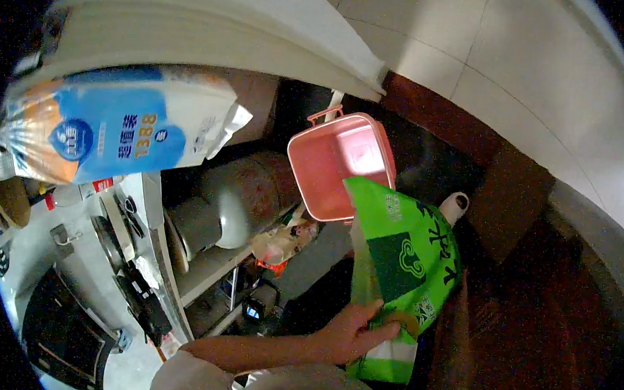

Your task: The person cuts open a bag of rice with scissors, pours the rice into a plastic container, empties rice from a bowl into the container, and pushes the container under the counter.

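Observation:
A green plastic bag [404, 261] with dark printed characters and a pale lower end is held in front of my body. My left hand [355, 332] grips its lower left side, thumb lying across the printed face. Behind the bag's right edge is my right hand [461, 293], dim and mostly covered, so its fingers do not show. The bag's upper corner overlaps the near rim of a pink plastic bucket [307, 162]. That bucket is open at the top, and its visible inside is bare, with a bright patch of light.
A large blue and white tissue pack [123, 126] lies at the left. Beneath it are a grey gas cylinder [237, 194] and a cluttered counter [154, 210]. Brown cardboard [508, 200] stands right of the bag, near the tiled floor [477, 58].

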`<state>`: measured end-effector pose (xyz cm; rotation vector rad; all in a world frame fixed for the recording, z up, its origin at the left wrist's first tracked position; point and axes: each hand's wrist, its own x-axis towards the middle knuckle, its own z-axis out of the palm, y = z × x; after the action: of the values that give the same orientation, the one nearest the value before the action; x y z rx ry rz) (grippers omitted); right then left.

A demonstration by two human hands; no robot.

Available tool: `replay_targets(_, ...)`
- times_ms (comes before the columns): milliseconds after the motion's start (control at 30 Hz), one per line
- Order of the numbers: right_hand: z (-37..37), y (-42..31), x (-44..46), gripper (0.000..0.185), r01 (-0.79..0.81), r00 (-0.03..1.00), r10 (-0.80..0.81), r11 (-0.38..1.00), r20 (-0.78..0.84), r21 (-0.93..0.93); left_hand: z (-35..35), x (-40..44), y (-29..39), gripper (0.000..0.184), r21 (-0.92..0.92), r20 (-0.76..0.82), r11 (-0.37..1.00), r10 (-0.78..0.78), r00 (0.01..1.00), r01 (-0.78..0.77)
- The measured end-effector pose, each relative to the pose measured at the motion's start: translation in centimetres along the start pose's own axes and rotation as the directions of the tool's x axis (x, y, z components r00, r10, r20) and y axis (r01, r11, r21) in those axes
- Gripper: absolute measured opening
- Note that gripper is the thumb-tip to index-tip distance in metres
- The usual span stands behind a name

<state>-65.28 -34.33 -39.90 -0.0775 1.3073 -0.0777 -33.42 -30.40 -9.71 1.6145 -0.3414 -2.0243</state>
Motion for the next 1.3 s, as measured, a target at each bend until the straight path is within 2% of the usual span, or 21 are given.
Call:
replay_targets(33,-0.4,1.3,-0.9,0.06,-0.012,1.0,0.012,1.0,-0.003,0.003,-0.1,-0.5,-0.5,0.032,-0.003,0.006,1.0,-0.001,1.0,0.001)
replay_targets(100,-0.9,3.4,-2.5,0.059,-0.035,0.999,0.035,0.999,-0.008,0.001,-0.3,-1.1,-0.7,0.033,-0.033,-0.028,0.992,0.123,0.992,-0.124)
replay_targets(233,-2.8,7.6,-5.1,0.059,-0.082,0.997,0.082,0.996,0.003,0.023,0.1,-0.9,-4.3,0.034,-0.059,-0.08,0.991,0.114,0.99,-0.119)
replay_targets(300,-3.8,9.6,-5.4,0.059,-0.106,0.994,0.105,0.994,0.015,0.03,0.5,-1.2,-5.0,0.036,0.01,-0.136,0.996,0.084,0.987,-0.084)
replay_targets(367,-4.3,11.4,-5.1,0.059,-0.124,0.992,0.123,0.991,0.031,0.053,-0.2,-1.1,-6.8,0.037,0.017,-0.111,1.0,0.018,0.994,-0.016)
replay_targets(467,-4.9,13.4,-4.9,0.059,-0.133,0.99,0.13,0.988,0.049,0.08,-0.9,-0.5,-7.8,0.04,-0.081,-0.108,0.995,-0.068,0.992,0.06)
replay_targets(533,-5.5,14.7,-4.6,0.059,-0.138,0.989,0.132,0.985,0.061,0.1,-1.3,-0.2,-8.5,0.04,0.024,-0.247,0.999,-0.038,0.968,0.046)
replay_targets(567,-5.8,15.3,-4.4,0.059,-0.14,0.989,0.134,0.984,0.063,0.107,-2.2,0.0,-8.5,0.04,0.076,-0.221,0.993,-0.076,0.972,0.095)
replay_targets(700,-3.8,15.5,-5.5,0.058,-0.088,0.995,0.088,0.996,-0.04,0.024,-3.5,1.0,-10.3,0.039,-0.033,-0.17,0.992,-0.128,0.977,0.124)
replay_targets(800,-0.9,13.5,-7.5,0.059,-0.042,0.986,0.026,0.995,-0.165,-0.092,-5.2,2.0,-12.6,0.04,-0.052,-0.133,0.995,-0.087,0.987,0.081)
replay_targets(833,-0.4,13.3,-7.8,0.059,-0.034,0.979,0.005,0.99,-0.204,-0.139,-5.9,1.6,-11.7,0.039,0.239,-0.144,0.971,0.017,0.989,0.018)
replay_targets(867,-1.0,13.5,-7.5,0.059,-0.037,0.979,0.008,0.99,-0.206,-0.138,-6.3,1.8,-11.0,0.039,0.378,-0.135,0.926,0.069,0.988,-0.013)
replay_targets(900,-1.5,13.4,-7.1,0.06,-0.075,0.977,0.014,0.956,-0.212,-0.283,-6.6,1.9,-10.3,0.039,0.509,-0.125,0.86,0.121,0.985,-0.041)
replay_targets(933,-1.7,13.7,-6.8,0.061,-0.094,0.976,0.016,0.931,-0.219,-0.353,-7.0,2.5,-9.7,0.038,0.258,-0.166,0.966,0.022,0.986,0.022)
replay_targets(967,-1.9,14.1,-6.5,0.061,-0.114,0.974,0.019,0.9,-0.225,-0.421,-7.2,2.9,-9.5,0.038,-0.013,-0.176,0.996,-0.087,0.98,0.086)
replay_targets(1033,0.5,14.6,-6.9,0.061,0.061,0.963,-0.095,0.989,-0.252,-0.137,-8.3,3.5,-10.3,0.037,-0.064,-0.164,0.993,-0.113,0.98,0.103)
replay_targets(1067,1.5,14.6,-7.0,0.061,0.059,0.963,-0.093,0.988,-0.251,-0.14,-8.9,3.6,-10.6,0.036,-0.113,-0.158,0.987,-0.134,0.978,0.117)
replay_targets(1133,2.7,14.5,-7.3,0.057,0.014,0.898,-0.079,0.988,-0.433,-0.153,-9.7,3.9,-10.2,0.034,-0.144,-0.137,0.978,-0.17,0.976,0.151)
replay_targets(1200,0.6,17.0,-5.5,0.056,0.007,0.901,-0.072,0.989,-0.428,-0.15,-10.6,4.4,-9.7,0.033,-0.173,-0.113,0.969,-0.199,0.973,0.178)
replay_targets(1267,0.8,17.5,-5.1,0.055,0.002,0.902,-0.066,0.989,-0.426,-0.148,-11.4,5.1,-9.2,0.031,-0.048,-0.203,0.986,-0.164,0.965,0.157)
replay_targets(1300,2.6,17.0,-6.0,0.054,0.072,0.914,-0.114,0.99,-0.389,-0.119,-11.8,5.4,-9.1,0.031,-0.05,-0.201,0.986,-0.165,0.966,0.158)
